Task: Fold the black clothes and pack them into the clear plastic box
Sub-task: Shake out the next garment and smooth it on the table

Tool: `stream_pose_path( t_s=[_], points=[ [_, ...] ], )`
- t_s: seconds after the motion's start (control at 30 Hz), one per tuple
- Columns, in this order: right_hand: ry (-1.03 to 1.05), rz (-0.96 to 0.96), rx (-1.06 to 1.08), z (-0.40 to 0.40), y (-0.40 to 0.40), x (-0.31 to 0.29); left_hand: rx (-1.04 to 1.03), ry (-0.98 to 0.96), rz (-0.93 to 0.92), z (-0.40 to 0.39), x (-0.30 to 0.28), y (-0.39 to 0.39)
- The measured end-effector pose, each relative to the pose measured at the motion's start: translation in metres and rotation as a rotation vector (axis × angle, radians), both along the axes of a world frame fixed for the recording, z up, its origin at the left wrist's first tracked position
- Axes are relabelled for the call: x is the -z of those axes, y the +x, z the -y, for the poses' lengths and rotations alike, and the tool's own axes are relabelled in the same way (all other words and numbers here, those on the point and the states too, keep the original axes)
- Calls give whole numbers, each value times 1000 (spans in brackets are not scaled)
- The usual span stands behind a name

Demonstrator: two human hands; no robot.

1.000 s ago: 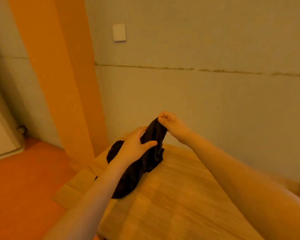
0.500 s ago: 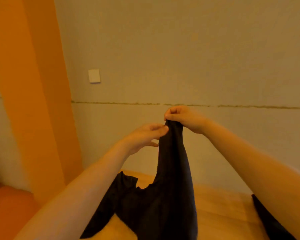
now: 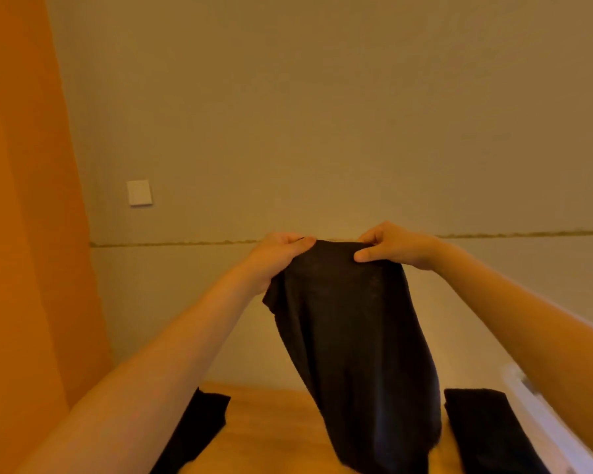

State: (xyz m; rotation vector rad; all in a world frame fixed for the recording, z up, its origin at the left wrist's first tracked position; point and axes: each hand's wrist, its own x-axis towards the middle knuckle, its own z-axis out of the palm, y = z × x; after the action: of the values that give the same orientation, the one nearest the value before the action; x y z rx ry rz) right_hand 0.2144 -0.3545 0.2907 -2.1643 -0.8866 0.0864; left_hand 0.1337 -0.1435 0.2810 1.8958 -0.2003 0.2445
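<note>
Both hands are up in front of the wall holding one black garment (image 3: 353, 336) by its top edge, so the rest hangs straight down toward the wooden counter (image 3: 271, 415). My guess is it's held high like that to let the fabric drop flat and show its shape before any fold goes in. The left hand (image 3: 274, 258) has its grip closed on the top corner at about 9 o'clock of the cloth, thumb lying over the edge and some fabric bunched under the palm. The right hand (image 3: 394, 246) pinches the other corner at about 3 o'clock, thumb in front and fingers curled behind. Two more black pieces lie on the counter: one (image 3: 192, 436) at 7 o'clock and another (image 3: 483, 436) at 5 o'clock of the hanging one. The pale rim (image 3: 541, 412) at far right could be the clear plastic box, can't say for sure. Nothing looks packed yet.
</note>
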Motion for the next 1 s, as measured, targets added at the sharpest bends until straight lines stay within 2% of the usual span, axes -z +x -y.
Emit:
stream_pose_path(
  t_s=[0.07, 0.13, 0.23, 0.33, 0.43, 0.5, 0.57, 0.63, 0.8, 0.93, 1.0],
  points=[
    [-13, 28, 30, 15, -2, -3, 52, 253, -90, -4, -16, -2],
    [12, 12, 16, 26, -1, -4, 80, 349, -140, -7, -26, -2],
    [38, -114, -144, 23, -10, -5, 147, 231, -58, 2, -33, 3],
    [129, -249, -247, -3, -14, -3, 238, 192, -15, 20, -32, 6],
    [152, -221, -209, -15, -18, -2, 207, 76, -11, 24, -23, 8],
    [238, -221, -176, -10, -14, -6, 183, -30, -23, 20, -11, 7],
    [293, -243, -150, -7, -13, -8, 204, -45, -84, 15, 2, 7],
    [269, -267, -143, -7, -11, -7, 221, -45, -121, 12, 8, 7],
    [79, -270, -142, 5, -15, -9, 169, -332, -113, 8, 5, 9],
    [138, -329, -210, -13, -19, -5, 157, -316, -41, 25, 5, 10],
    [217, -343, -153, -25, -20, -3, 145, -409, -17, 32, 8, 9]
  ],
)
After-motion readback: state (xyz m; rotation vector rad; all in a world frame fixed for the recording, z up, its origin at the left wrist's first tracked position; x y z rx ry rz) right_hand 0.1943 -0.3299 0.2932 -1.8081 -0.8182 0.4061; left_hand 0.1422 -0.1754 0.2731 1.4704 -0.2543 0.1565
